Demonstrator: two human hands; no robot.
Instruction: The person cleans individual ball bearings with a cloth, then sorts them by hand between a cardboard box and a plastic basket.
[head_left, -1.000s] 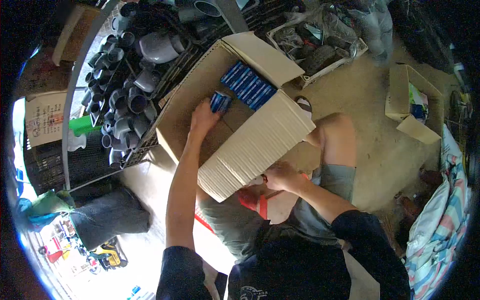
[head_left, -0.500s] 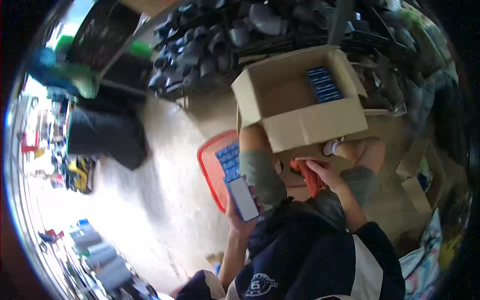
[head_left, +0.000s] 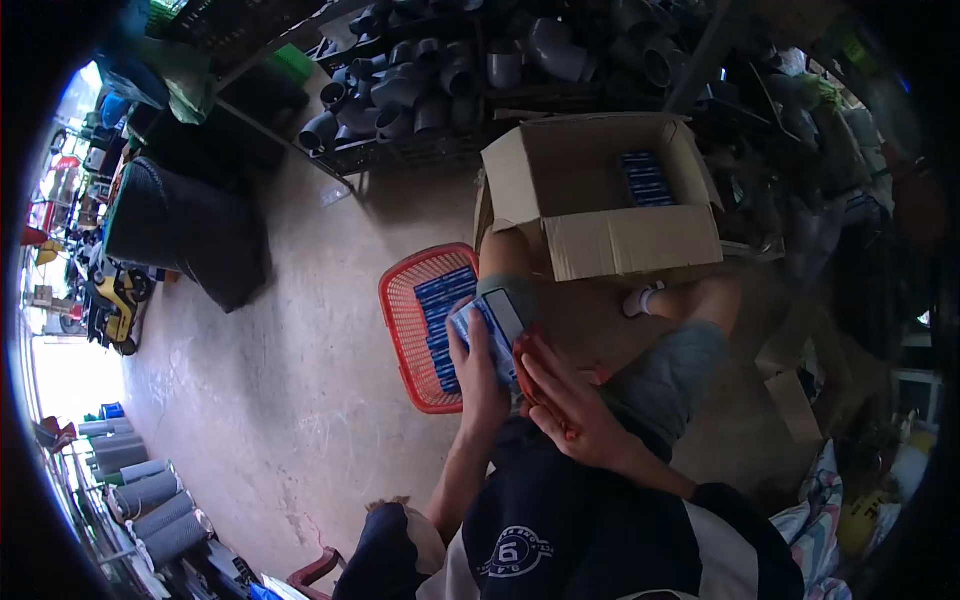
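My left hand (head_left: 480, 375) is wrapped round a blue and white box (head_left: 503, 318) above my lap. Pressed against the side of this box is a red-orange cloth (head_left: 540, 365), with my right hand (head_left: 575, 405) closed on it. Just left of my hands, a red plastic basket (head_left: 392, 325) on the floor holds several small blue boxes (head_left: 437, 300). A large open cardboard carton (head_left: 630, 243) stands in front of my knees, with a stack of blue boxes (head_left: 646, 180) inside at its right.
Grey pipe fittings (head_left: 410, 90) fill a rack at the top. A dark covered bundle (head_left: 185, 235) stands on the left, with grey rolls (head_left: 165, 515) at the lower left. A smaller open carton (head_left: 792, 405) lies on the right.
My right hand has moved left with the cloth, from near my right knee to the held box. My left hand has raised and tilted the box.
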